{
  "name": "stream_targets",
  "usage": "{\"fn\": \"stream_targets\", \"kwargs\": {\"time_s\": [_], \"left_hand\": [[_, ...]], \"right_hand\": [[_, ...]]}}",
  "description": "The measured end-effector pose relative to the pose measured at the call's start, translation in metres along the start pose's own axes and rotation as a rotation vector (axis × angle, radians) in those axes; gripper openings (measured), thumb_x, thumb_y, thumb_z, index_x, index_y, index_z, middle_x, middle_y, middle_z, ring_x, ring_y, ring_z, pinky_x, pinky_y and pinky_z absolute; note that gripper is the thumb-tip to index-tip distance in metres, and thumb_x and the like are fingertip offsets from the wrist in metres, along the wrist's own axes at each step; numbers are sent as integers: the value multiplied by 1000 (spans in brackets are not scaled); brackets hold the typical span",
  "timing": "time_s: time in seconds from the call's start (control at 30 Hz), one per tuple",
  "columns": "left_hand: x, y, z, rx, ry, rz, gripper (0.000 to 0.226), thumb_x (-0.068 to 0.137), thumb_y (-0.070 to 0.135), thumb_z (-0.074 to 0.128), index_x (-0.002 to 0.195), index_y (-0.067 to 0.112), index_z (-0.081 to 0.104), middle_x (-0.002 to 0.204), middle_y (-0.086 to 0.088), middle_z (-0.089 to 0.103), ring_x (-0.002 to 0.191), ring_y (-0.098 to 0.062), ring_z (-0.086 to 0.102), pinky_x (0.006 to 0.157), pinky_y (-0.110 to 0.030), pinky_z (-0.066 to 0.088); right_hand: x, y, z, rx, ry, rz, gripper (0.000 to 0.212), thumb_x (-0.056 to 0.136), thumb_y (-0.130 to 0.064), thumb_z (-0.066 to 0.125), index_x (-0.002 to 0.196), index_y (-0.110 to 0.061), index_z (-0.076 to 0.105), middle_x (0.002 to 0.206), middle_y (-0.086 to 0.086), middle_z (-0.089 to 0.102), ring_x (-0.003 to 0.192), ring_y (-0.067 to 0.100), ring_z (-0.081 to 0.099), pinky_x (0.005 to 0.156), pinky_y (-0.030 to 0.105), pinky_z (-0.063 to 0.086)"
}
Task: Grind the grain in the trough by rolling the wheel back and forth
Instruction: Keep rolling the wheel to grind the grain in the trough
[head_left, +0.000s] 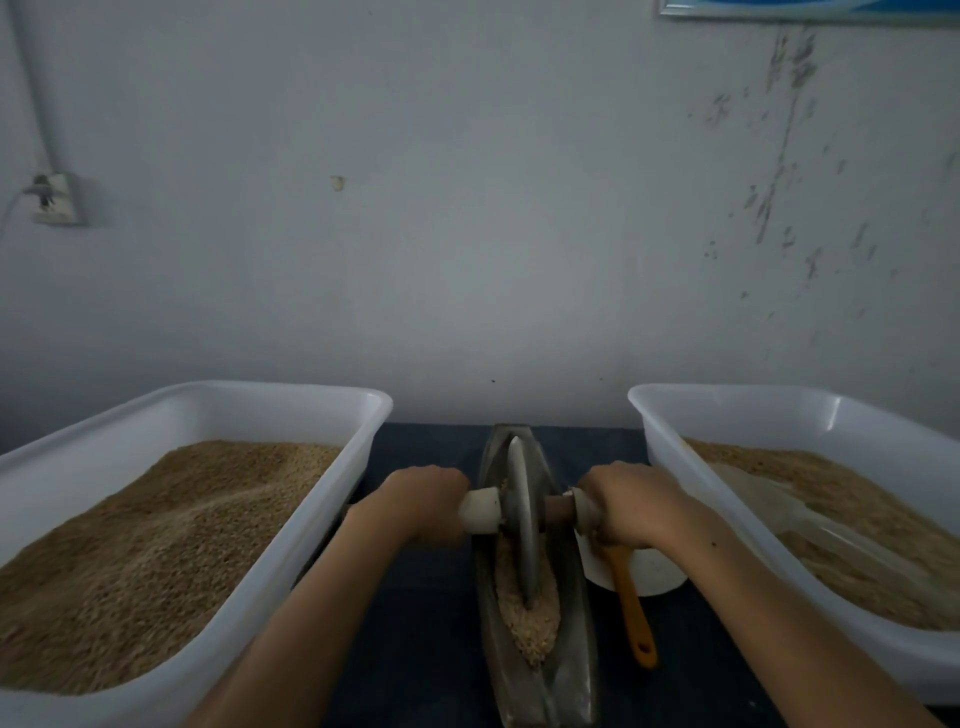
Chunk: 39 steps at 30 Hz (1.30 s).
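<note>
Grey metal wheel (521, 519) upright in the trough (540, 670) between both sets of fingers (618, 525) wrapped round its axle handles, grain (527, 618) just nearer still coarse, so mid-grind probably.

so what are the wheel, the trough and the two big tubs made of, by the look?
Wheel: likely metal, a dull grey thin-edged disc.
Trough: also looks like metal, grey with a worn sheen.
Left tub and right tub: probably plastic, glossy white with rounded moulded rims.

2 white tubs (218, 410) (779, 410), 1 trough (576, 623), 1 wheel (524, 519), 2 hands (415, 499) (631, 501), 1 orange-handled brush (636, 618), 1 bowl (660, 574)
</note>
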<state>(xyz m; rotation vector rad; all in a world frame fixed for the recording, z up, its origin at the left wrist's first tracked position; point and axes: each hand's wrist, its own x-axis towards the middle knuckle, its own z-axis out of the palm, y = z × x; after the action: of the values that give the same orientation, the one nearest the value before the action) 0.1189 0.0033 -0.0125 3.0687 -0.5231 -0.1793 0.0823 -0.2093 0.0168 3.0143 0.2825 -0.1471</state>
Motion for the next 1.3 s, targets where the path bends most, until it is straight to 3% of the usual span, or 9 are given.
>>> {"fn": "stream_targets", "kwargs": {"time_s": [0.13, 0.23, 0.37, 0.53, 0.63, 0.87, 1.07, 1.2, 1.3], "left_hand": [[3, 5, 9, 126, 320, -24, 31, 85, 30, 61, 110, 18, 47, 105, -4, 61, 90, -20, 58, 70, -31, 38], [5, 5, 13, 131, 401, -30, 29, 86, 29, 60, 108, 19, 44, 102, -3, 61, 88, -20, 59, 68, -30, 37], [5, 2, 10, 136, 331, -22, 32, 85, 29, 61, 112, 18, 46, 106, -4, 61, 94, -21, 59, 73, -31, 42], [4, -3, 3, 26, 5, 14, 42, 81, 28, 68, 119, 17, 52, 113, -5, 61, 96, -19, 58, 78, -30, 42], [4, -4, 2, -25, -97, 5, 47, 80, 26, 69, 123, 18, 52, 113, -5, 61, 97, -19, 58, 82, -32, 45], [4, -1, 4, 42, 40, -6, 44, 80, 32, 68, 119, 18, 53, 112, -4, 62, 99, -21, 59, 78, -32, 44], [3, 8, 11, 174, 419, -34, 30, 88, 30, 58, 111, 18, 43, 103, -3, 61, 91, -22, 60, 69, -31, 40], [4, 6, 12, 168, 417, -24, 32, 87, 31, 59, 111, 19, 42, 104, -3, 61, 90, -20, 60, 69, -29, 39], [4, 1, 8, 146, 264, 7, 35, 85, 32, 63, 113, 19, 47, 108, -4, 61, 96, -21, 59, 74, -31, 41]], "right_hand": [[5, 0, 10, -8, 180, 35, 19, 86, -16, 61, 104, -20, 57, 108, 3, 62, 100, 23, 61, 84, 33, 46], [6, -1, 14, 8, 279, 29, 16, 87, -17, 60, 101, -23, 55, 106, 0, 63, 100, 21, 61, 89, 34, 45], [6, 0, 9, -8, 189, 20, 18, 87, -17, 61, 103, -21, 56, 107, 2, 63, 99, 21, 61, 83, 32, 45], [0, 3, -4, 5, -94, -21, 25, 88, -20, 64, 112, -17, 59, 108, 5, 64, 97, 20, 62, 84, 31, 50], [-3, 4, -5, 11, -156, -28, 30, 87, -22, 67, 115, -15, 60, 110, 6, 64, 99, 19, 63, 86, 31, 51], [4, 4, 2, -4, 9, -20, 10, 87, -16, 60, 96, -18, 57, 92, 2, 59, 83, 18, 59, 70, 28, 43], [8, 4, 14, 58, 224, -3, 16, 87, -16, 59, 88, -26, 47, 103, 0, 64, 95, 21, 61, 79, 32, 45], [10, 6, 15, 58, 237, -18, 11, 88, -19, 59, 93, -25, 52, 103, 0, 64, 96, 20, 61, 88, 36, 49], [8, 7, 9, 11, 115, -43, 13, 86, -19, 61, 98, -21, 58, 101, 2, 64, 92, 19, 61, 81, 33, 50]]}}
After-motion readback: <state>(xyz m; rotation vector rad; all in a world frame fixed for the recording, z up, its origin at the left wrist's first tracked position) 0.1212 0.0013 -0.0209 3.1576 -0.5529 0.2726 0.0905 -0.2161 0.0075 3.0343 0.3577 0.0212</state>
